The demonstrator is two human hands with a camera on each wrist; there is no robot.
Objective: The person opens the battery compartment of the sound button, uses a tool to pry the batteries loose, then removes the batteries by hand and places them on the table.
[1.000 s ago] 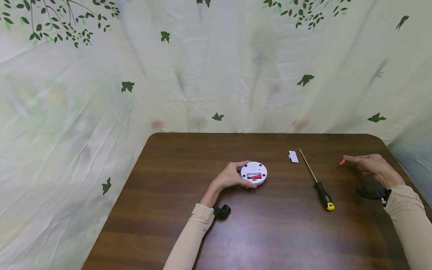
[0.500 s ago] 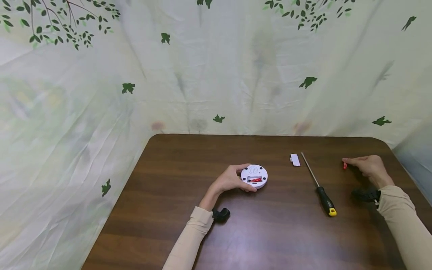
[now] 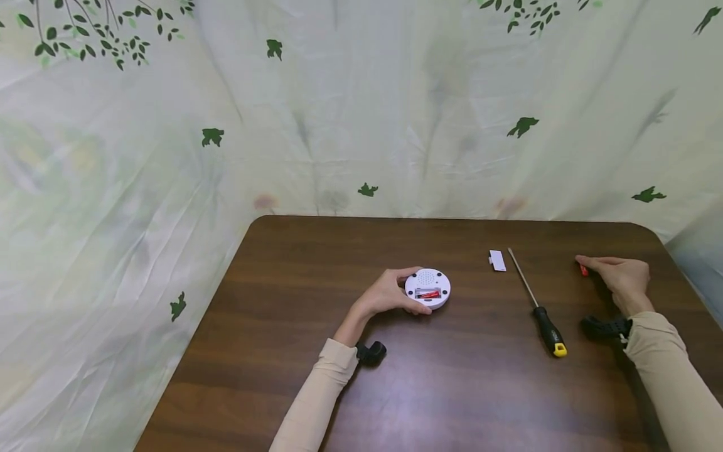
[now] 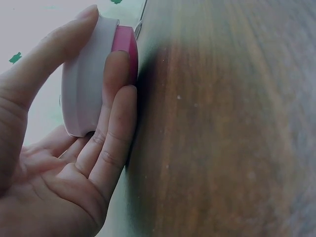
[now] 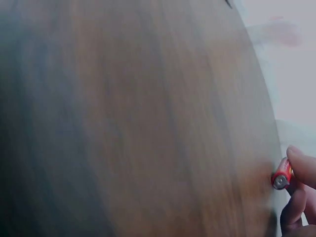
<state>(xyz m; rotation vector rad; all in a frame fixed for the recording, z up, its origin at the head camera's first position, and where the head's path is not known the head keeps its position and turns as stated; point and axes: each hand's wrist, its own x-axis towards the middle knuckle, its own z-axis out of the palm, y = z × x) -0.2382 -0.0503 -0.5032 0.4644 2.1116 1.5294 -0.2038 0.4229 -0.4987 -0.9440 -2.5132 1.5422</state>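
Note:
My left hand [image 3: 390, 292] grips a round white device [image 3: 432, 279] by its edge, with thumb and fingers on opposite sides. The device's underside faces up and shows small holes, dark feet and an uncovered battery compartment with a red battery [image 3: 432, 294] in it. In the left wrist view the white casing [image 4: 89, 79] stands on edge, and its other face is pink [image 4: 126, 42]. At the right of the table, my right hand [image 3: 621, 276] pinches another red battery [image 5: 282, 174] between thumb and fingers. Its metal end shows in the right wrist view.
A small white cover [image 3: 498, 260] lies on the brown table [image 3: 452, 389] between the hands. Beside it lies a screwdriver [image 3: 545, 326] with a black and yellow handle, its shaft pointing to the far edge. A leaf-patterned curtain [image 3: 361, 125] hangs behind the table.
My right hand has turned and shifted slightly left, and the battery in its fingers now tilts differently. My left hand keeps its hold on the device. The head view has shifted a little.

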